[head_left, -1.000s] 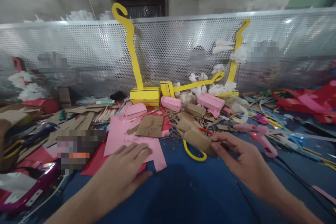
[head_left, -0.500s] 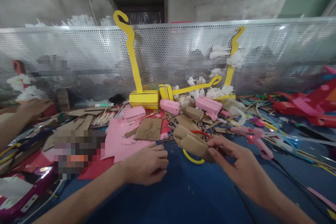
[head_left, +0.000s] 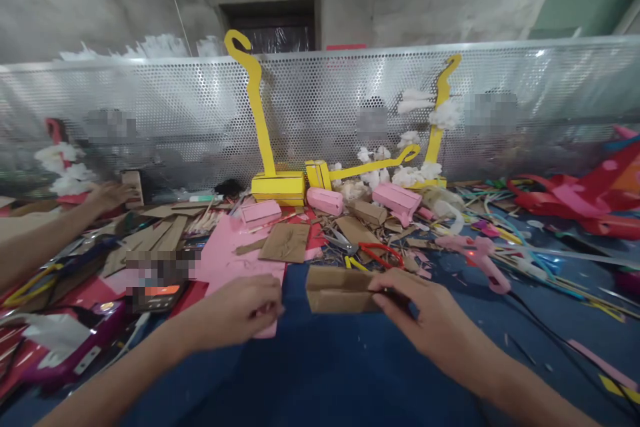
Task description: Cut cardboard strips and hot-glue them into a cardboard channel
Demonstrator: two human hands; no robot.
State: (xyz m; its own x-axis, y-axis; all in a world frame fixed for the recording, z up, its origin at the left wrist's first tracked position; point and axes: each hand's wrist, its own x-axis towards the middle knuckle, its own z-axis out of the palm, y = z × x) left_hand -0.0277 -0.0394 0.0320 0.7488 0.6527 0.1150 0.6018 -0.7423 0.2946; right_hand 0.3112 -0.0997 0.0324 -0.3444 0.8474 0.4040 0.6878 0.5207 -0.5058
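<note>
My right hand [head_left: 423, 310] is closed on the right end of a brown cardboard box [head_left: 337, 289], held level just above the blue table cover [head_left: 325, 373]. My left hand [head_left: 240, 310] is curled in a loose fist on the near corner of a pink paper sheet [head_left: 235, 257], pinching its edge. The two hands sit close together, with the box between them. Red-handled scissors [head_left: 373, 252] lie just beyond the box.
Yellow cardboard hook stands [head_left: 265, 147] with white cotton tufts, pink boxes [head_left: 397, 199] and cardboard scraps crowd the back by a perforated metal screen [head_left: 150, 120]. A pink glue gun [head_left: 483, 257] lies at right. Another person's hand [head_left: 107, 197] reaches at far left.
My right hand has lifted the cardboard box off the pile and drawn it leftward toward me, uncovering the scissors. My left hand slid back, curling onto the pink sheet's edge.
</note>
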